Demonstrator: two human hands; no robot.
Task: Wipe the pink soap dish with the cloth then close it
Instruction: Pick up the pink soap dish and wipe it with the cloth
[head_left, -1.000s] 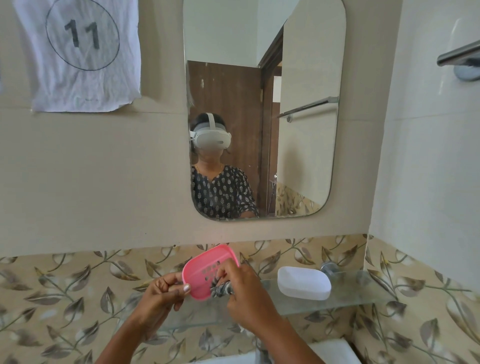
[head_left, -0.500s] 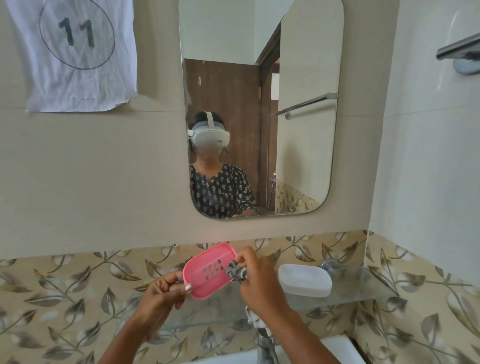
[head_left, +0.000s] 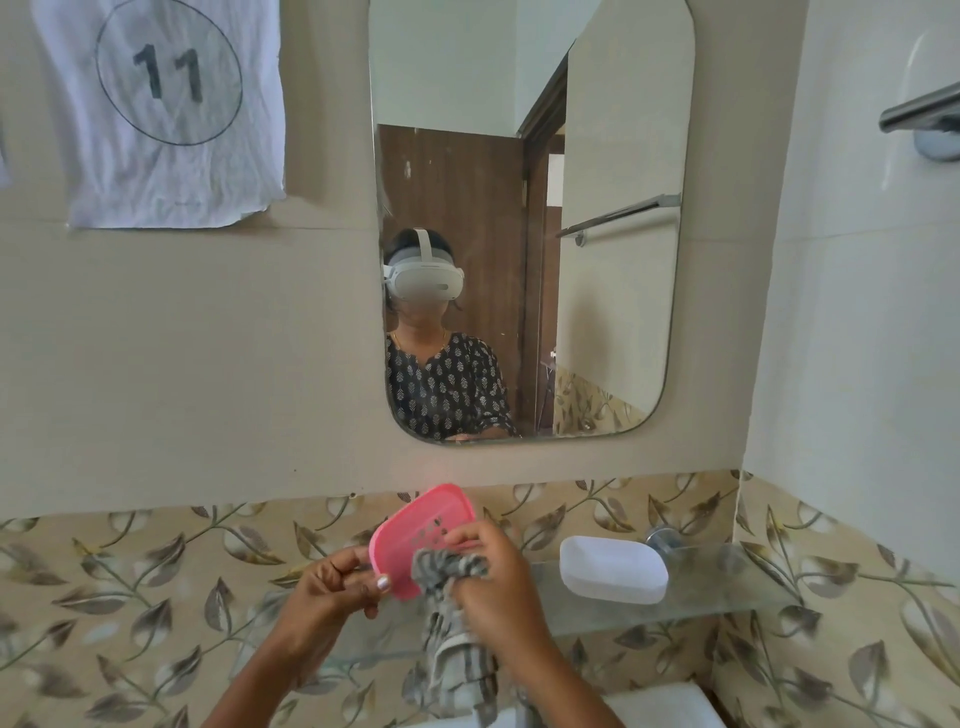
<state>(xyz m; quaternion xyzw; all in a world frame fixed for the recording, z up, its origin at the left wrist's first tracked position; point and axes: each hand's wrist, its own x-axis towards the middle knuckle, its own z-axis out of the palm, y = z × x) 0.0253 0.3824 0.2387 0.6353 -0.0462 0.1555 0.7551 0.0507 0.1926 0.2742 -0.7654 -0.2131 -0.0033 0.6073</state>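
The pink soap dish (head_left: 415, 525) is held tilted up in front of the wall, its slotted inner face toward me. My left hand (head_left: 332, 592) grips its lower left edge between thumb and fingers. My right hand (head_left: 493, 577) holds a grey-and-white striped cloth (head_left: 447, 566) bunched against the dish's lower right part; the rest of the cloth hangs down below my hand. A white lid (head_left: 613, 569) lies apart on the glass shelf (head_left: 727, 608) to the right.
A mirror (head_left: 597, 156) hangs on the wall above, reflecting a person with a headset. A paper marked 11 (head_left: 166, 109) is stuck at the upper left. A metal towel bar (head_left: 919, 111) juts out at the upper right. The white basin edge (head_left: 665, 706) lies below.
My right hand has slid down and left across the dish with the cloth, and more cloth now hangs below it. The left hand keeps its grip.
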